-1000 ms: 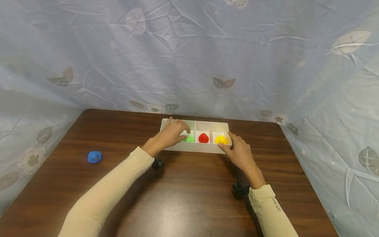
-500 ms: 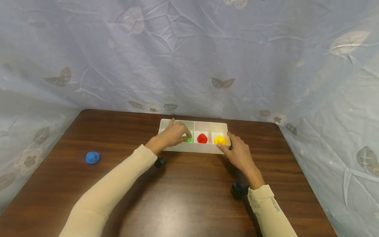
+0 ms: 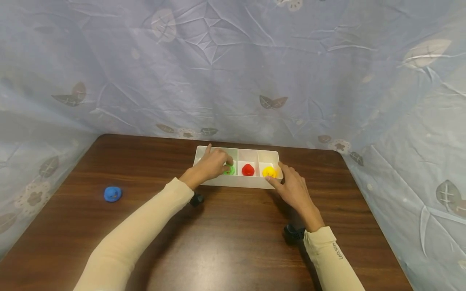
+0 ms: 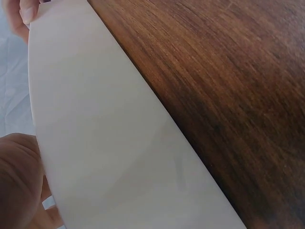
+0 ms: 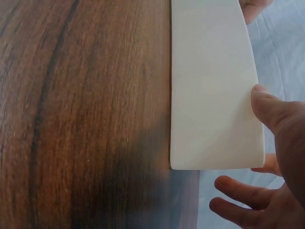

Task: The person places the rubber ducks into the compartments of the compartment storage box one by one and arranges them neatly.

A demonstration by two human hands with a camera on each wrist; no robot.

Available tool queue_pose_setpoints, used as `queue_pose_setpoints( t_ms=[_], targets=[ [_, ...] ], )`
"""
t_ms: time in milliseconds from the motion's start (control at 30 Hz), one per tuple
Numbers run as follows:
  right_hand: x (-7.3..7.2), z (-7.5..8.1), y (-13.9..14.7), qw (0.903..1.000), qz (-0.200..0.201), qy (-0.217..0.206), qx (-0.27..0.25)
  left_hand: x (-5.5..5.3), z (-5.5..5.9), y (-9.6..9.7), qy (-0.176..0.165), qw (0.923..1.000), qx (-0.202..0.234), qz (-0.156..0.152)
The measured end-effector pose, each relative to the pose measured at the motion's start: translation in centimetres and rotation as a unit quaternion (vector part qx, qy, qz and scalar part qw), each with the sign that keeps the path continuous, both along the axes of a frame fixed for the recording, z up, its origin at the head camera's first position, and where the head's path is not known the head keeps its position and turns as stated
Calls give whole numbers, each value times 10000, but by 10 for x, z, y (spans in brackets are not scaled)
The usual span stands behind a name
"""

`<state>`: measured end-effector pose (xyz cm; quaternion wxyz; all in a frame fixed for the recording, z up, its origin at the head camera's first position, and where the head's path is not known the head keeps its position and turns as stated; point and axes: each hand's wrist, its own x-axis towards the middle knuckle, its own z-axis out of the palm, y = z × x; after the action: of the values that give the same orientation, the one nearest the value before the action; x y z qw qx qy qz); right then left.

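A long white divided tray [image 3: 247, 182] lies near the table's far edge. My left hand [image 3: 212, 162] reaches over its left part, thumb and forefinger curled on a green rubber duck [image 3: 229, 170] in a compartment; the hand hides most of the leftmost section. A red rubber duck [image 3: 248, 169] and a yellow rubber duck [image 3: 269, 171] sit in the two compartments to the right. My right hand [image 3: 294, 186] grips the tray's right end, its thumb at the front rim. In the right wrist view that thumb [image 5: 267, 106] presses the rim of the tray [image 5: 214, 95].
A blue rubber duck [image 3: 112, 194] rests on the brown wooden table [image 3: 233, 242], well left of the tray. A pale patterned cloth [image 3: 233, 72] hangs behind the table and along both sides.
The green duck shows more of its face now, as my left fingers have shifted slightly on it. My right hand stays on the tray's end. The view has drifted slightly.
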<state>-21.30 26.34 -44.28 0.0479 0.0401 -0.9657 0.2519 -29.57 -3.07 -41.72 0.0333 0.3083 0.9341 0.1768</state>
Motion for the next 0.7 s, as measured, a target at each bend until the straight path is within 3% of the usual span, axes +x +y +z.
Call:
queue_pose_setpoints(
  t_ms=[267,700],
  targets=[
    [0,3,-2,10000,42,36,5,2,6,-5,107,9999,-51,-11],
    [0,2,-2,10000,87,16,33,15,29,-43,88,9991,156,393]
  ],
)
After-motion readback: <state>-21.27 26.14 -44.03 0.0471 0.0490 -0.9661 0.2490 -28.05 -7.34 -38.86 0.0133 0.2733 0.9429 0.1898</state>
